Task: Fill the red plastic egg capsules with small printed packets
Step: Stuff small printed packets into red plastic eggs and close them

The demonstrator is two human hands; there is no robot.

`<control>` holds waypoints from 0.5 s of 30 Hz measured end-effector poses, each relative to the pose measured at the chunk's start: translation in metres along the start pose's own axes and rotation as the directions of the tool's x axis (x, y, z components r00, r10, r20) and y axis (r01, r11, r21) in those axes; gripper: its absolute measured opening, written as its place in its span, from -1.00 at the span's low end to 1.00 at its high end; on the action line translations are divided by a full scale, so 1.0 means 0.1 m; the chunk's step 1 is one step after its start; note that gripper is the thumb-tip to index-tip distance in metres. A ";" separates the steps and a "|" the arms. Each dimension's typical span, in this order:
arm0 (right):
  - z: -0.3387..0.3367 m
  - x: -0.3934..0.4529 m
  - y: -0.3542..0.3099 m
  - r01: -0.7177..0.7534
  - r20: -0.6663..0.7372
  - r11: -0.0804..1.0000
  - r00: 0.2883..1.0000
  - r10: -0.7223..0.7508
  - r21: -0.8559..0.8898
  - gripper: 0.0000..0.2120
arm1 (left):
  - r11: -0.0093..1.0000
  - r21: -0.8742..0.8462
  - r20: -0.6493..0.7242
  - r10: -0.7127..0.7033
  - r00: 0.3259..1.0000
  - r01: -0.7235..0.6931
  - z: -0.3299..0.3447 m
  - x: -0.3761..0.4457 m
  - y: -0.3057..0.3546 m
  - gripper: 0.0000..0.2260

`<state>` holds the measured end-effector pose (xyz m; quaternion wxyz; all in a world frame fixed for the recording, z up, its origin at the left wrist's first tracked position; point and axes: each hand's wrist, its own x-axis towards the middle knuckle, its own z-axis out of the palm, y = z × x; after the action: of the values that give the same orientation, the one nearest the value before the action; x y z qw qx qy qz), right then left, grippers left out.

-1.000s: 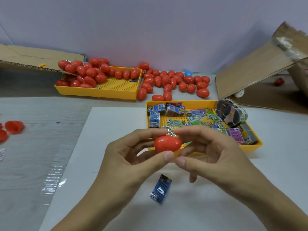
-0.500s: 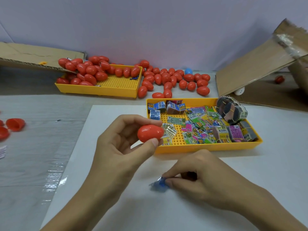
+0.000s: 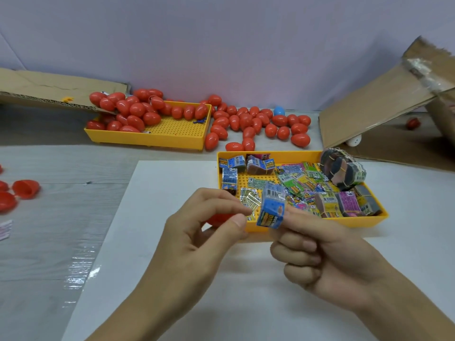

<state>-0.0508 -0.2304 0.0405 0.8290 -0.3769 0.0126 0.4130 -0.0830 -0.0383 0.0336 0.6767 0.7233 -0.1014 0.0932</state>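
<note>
Above the worktop, right hand fingers pinched a light, crinkly blue packet by its lower end; left hand cupped a smooth red egg capsule.

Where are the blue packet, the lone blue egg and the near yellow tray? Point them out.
blue packet [image 3: 270, 209]: head view, on its blue printed face, pinched by the right hand.
blue egg [image 3: 279, 111]: head view, on its visible top, behind the red eggs.
near yellow tray [image 3: 366, 221]: head view, on its front wall.
</note>
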 end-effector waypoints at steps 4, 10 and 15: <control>0.02 0.03 0.06 -0.051 -0.010 0.998 0.999 0.051 0.043 -0.77 | 1.000 -0.016 0.017 0.024 1.000 -0.024 0.05 -0.02 0.01 -0.79; 0.14 0.01 0.09 0.107 -0.210 0.976 0.967 -0.147 -0.190 -0.88 | 0.997 0.060 -0.097 0.063 0.993 -0.057 0.07 -0.02 -0.07 -0.88; 0.17 0.03 0.14 0.305 -0.282 0.783 0.811 -0.512 -0.543 -0.75 | 1.000 0.020 -0.117 0.004 0.993 -0.002 0.04 0.00 -0.03 -0.85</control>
<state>-0.0633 -0.2121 0.0429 0.7597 -0.6393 0.0031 0.1191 -0.0824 -0.0423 0.0307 0.6741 0.7231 -0.0617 0.1377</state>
